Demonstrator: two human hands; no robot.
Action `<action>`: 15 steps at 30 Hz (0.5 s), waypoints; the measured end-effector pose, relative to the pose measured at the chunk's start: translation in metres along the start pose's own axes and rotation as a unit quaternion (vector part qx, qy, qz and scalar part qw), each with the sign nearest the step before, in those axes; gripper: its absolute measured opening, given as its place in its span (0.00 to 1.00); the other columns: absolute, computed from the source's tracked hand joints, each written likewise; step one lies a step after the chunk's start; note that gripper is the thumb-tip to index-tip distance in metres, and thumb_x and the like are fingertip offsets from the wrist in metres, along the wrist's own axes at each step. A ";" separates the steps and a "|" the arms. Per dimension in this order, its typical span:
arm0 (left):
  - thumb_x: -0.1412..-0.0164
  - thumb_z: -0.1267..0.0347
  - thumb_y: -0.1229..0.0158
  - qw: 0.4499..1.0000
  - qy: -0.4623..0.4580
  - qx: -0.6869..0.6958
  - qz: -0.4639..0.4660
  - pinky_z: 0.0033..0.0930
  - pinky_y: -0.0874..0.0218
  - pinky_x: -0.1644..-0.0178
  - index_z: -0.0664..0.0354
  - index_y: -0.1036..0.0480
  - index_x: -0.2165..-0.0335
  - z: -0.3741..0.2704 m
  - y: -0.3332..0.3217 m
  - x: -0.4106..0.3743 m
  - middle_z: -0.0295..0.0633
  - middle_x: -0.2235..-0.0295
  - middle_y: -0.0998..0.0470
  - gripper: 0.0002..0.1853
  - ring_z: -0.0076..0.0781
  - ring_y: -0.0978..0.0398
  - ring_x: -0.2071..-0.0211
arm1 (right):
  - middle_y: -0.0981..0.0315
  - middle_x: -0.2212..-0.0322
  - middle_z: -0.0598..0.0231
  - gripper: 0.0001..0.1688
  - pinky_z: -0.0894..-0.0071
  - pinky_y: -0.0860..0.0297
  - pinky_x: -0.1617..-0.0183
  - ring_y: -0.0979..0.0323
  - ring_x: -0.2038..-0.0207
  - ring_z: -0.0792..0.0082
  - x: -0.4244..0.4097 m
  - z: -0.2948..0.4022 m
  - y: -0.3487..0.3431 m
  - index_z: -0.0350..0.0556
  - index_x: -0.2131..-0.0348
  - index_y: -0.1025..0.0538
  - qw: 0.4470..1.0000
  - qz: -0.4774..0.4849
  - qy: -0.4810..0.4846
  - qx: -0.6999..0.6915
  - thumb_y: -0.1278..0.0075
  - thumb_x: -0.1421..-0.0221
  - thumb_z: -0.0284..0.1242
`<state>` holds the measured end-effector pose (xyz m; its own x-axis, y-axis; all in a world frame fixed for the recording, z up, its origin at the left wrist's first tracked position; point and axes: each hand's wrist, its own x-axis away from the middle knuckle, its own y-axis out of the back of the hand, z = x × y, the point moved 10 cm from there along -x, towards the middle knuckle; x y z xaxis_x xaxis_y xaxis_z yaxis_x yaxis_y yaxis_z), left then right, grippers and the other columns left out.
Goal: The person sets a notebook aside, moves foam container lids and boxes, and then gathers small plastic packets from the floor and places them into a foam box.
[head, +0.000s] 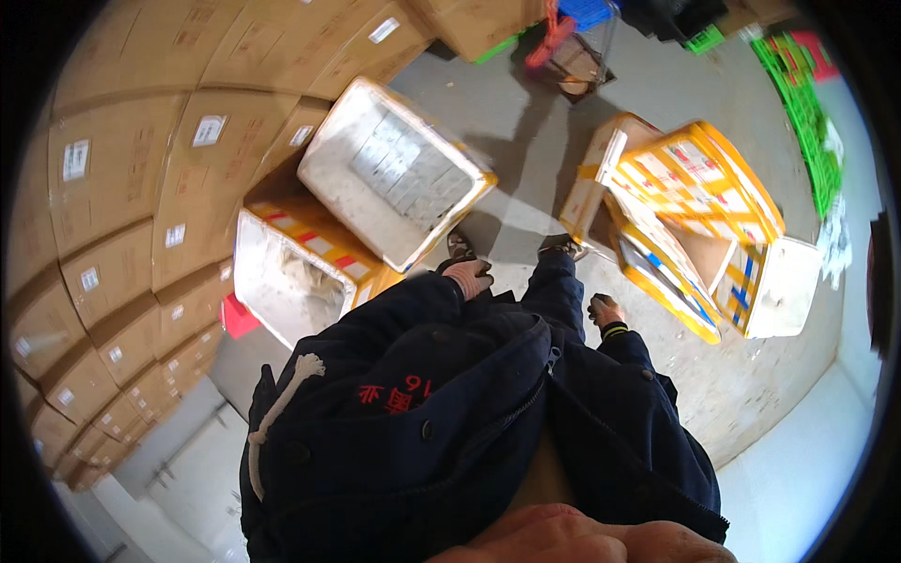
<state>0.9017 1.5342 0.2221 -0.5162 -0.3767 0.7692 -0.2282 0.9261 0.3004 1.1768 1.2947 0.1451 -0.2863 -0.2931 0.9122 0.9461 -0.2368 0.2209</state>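
Observation:
My left hand (pixel 469 277), in a pinkish glove with dark fingers, hangs by my waist with its fingers curled. An open white foam box (pixel 415 134) with yellow tape leans on another foam box (pixel 331 257) just beyond it. My right hand (pixel 605 310), in a dark-palmed glove, hangs beside my thigh, fingers curled. Nothing plainly shows in either hand, and the insides of both are hidden. To the right of my right hand lie several yellow-taped foam boxes (pixel 693 165) and a tilted foam piece with blue tape (pixel 662 271).
Stacked cardboard cartons (pixel 211 169) form a wall on the left. A green plastic crate (pixel 806 134) stands against the right wall. Ahead are a red-handled item (pixel 552 46) and a blue crate (pixel 586 13). A red object (pixel 239 315) sits beside the lower cartons.

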 end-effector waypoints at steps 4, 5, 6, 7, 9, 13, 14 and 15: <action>0.54 0.54 0.51 0.992 0.058 0.047 -0.101 0.37 0.43 0.52 0.60 0.32 0.59 0.124 0.049 0.052 0.50 0.60 0.29 0.27 0.46 0.33 0.56 | 0.30 0.79 0.66 0.23 0.78 0.37 0.79 0.34 0.80 0.75 -0.010 0.015 -0.072 0.41 0.61 0.29 0.996 0.055 -0.018 0.074 0.57 0.54 0.38; 0.55 0.52 0.52 0.989 0.095 0.052 -0.102 0.37 0.44 0.52 0.59 0.31 0.59 0.160 0.057 0.067 0.51 0.60 0.29 0.28 0.46 0.33 0.56 | 0.29 0.78 0.64 0.24 0.77 0.35 0.77 0.32 0.80 0.75 -0.010 0.026 -0.086 0.41 0.62 0.29 0.994 0.042 -0.011 0.099 0.57 0.54 0.40; 0.56 0.51 0.53 0.981 0.132 0.053 -0.131 0.37 0.44 0.52 0.59 0.32 0.58 0.196 0.067 0.086 0.52 0.60 0.29 0.29 0.45 0.33 0.56 | 0.29 0.77 0.64 0.24 0.76 0.36 0.77 0.33 0.80 0.74 -0.009 0.045 -0.103 0.41 0.61 0.30 0.984 0.050 0.023 0.168 0.57 0.54 0.39; 0.57 0.52 0.52 0.971 0.172 0.076 -0.145 0.37 0.44 0.52 0.59 0.32 0.58 0.233 0.072 0.106 0.51 0.60 0.29 0.30 0.45 0.33 0.56 | 0.30 0.77 0.63 0.24 0.75 0.36 0.78 0.33 0.80 0.74 -0.007 0.063 -0.118 0.40 0.60 0.31 0.972 0.036 0.028 0.231 0.57 0.54 0.37; 0.57 0.52 0.52 0.953 0.245 0.081 -0.159 0.37 0.43 0.52 0.59 0.31 0.58 0.297 0.069 0.140 0.52 0.60 0.29 0.29 0.44 0.33 0.56 | 0.28 0.72 0.56 0.27 0.71 0.33 0.68 0.29 0.72 0.66 0.003 0.120 -0.151 0.39 0.59 0.31 0.924 0.014 0.120 0.362 0.56 0.54 0.39; 0.57 0.53 0.50 0.941 0.269 0.115 -0.171 0.35 0.42 0.53 0.62 0.32 0.58 0.357 0.036 0.167 0.50 0.61 0.28 0.30 0.43 0.32 0.57 | 0.40 0.53 0.46 0.38 0.60 0.42 0.49 0.41 0.51 0.51 0.045 0.227 -0.229 0.43 0.50 0.40 0.779 0.021 0.310 0.545 0.50 0.60 0.39; 0.56 0.54 0.49 0.935 0.288 0.123 -0.168 0.33 0.42 0.53 0.63 0.33 0.57 0.361 0.025 0.169 0.50 0.62 0.27 0.30 0.43 0.31 0.58 | 0.43 0.51 0.47 0.40 0.59 0.43 0.48 0.42 0.50 0.51 0.050 0.239 -0.251 0.45 0.48 0.43 0.739 0.037 0.309 0.597 0.49 0.61 0.39; 0.57 0.53 0.49 0.935 0.271 0.148 -0.172 0.34 0.42 0.52 0.62 0.33 0.57 0.356 0.017 0.166 0.50 0.61 0.28 0.30 0.43 0.32 0.57 | 0.45 0.50 0.49 0.43 0.58 0.44 0.48 0.44 0.48 0.51 0.058 0.258 -0.278 0.46 0.47 0.45 0.696 0.046 0.363 0.618 0.49 0.61 0.39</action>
<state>0.5181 1.4799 0.1539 0.1061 -0.5109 0.8531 -0.5638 0.6758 0.4749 0.9367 1.5829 0.2259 0.2074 -0.7512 0.6266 0.2454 0.6600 0.7101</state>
